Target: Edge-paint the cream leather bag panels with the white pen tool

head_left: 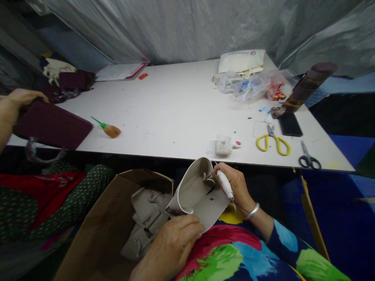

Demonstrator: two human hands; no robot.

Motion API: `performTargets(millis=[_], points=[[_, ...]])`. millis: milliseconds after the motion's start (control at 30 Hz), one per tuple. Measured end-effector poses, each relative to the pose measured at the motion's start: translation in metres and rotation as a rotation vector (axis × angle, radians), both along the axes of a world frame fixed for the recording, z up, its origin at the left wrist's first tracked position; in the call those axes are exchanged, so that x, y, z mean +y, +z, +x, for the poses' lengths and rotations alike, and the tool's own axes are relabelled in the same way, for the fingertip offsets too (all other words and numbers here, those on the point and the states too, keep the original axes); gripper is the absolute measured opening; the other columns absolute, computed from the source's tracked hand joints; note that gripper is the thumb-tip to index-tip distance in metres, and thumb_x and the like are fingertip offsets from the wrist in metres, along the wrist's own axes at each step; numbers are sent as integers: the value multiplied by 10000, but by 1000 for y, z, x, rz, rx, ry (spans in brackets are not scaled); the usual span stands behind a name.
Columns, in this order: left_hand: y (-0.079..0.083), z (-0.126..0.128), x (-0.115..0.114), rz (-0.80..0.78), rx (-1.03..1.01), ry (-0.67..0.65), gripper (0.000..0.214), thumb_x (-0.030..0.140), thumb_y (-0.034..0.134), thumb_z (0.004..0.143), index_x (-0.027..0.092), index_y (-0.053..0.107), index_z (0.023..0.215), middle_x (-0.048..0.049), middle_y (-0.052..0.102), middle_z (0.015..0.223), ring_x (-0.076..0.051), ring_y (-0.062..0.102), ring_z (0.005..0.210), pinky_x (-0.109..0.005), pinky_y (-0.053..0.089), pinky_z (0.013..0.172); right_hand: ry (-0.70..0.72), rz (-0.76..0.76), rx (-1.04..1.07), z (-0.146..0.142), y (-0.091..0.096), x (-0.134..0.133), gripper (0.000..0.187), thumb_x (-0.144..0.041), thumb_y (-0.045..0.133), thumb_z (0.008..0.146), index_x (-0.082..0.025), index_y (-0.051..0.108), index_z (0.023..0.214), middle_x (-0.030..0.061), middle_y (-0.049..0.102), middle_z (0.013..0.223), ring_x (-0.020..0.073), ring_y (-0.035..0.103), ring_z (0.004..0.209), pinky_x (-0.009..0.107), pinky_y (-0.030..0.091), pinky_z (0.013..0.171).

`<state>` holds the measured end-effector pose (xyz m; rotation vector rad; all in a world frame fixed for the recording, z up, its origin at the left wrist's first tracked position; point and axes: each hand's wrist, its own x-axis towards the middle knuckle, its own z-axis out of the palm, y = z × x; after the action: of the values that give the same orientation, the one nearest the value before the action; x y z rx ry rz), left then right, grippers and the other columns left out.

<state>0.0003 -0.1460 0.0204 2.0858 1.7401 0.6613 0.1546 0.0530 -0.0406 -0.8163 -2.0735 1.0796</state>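
Observation:
My left hand (175,238) grips the lower edge of a curved beige leather piece (196,195) held over my lap. My right hand (236,183) is closed on a small white tool (225,184) shaped like a pen, its tip at the piece's upper edge. Just left of the piece, a brown cardboard box (102,222) holds several more beige leather pieces (146,218).
A white table (175,109) lies ahead with a glue bottle (108,128), yellow scissors (272,141), grey scissors (309,158), a black phone (290,124), plastic bags (252,86) and a small white block (223,145). At left, another person's hand (22,97) holds a maroon bag (52,125).

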Motion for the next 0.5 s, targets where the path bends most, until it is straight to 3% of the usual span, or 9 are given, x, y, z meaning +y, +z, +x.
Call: performTargets(millis=[167,300,400,500], points=[[-7,2,-3,161,-9,325,170,217,615,974,201,666,813,-56,702,917,-184,696,831,-282,546,740,-39,29,7,-2,-5,2,46,-207,582,960,-217,628,960,-38,600,758,124,550,655,233,382,627],[0,-9,-8,387,-133,604,206,130,609,955,203,626,763,-20,659,883,-146,641,783,-270,494,719,-80,31,18,3,11,-4,135,-342,640,979,-213,629,940,-34,626,743,109,551,593,223,423,600],[18,-31,-8,638,-260,673,239,150,627,941,197,620,706,-9,632,818,-159,605,740,-316,477,699,-156,32,45,16,30,-9,170,-381,652,981,-221,652,925,-22,669,735,115,575,575,221,449,575],[44,-59,-9,746,-400,627,409,354,593,984,201,539,609,-16,579,716,-185,568,673,-365,485,647,-281,47,100,32,42,-12,185,-410,657,984,-234,671,929,-15,701,722,124,595,551,224,474,553]])
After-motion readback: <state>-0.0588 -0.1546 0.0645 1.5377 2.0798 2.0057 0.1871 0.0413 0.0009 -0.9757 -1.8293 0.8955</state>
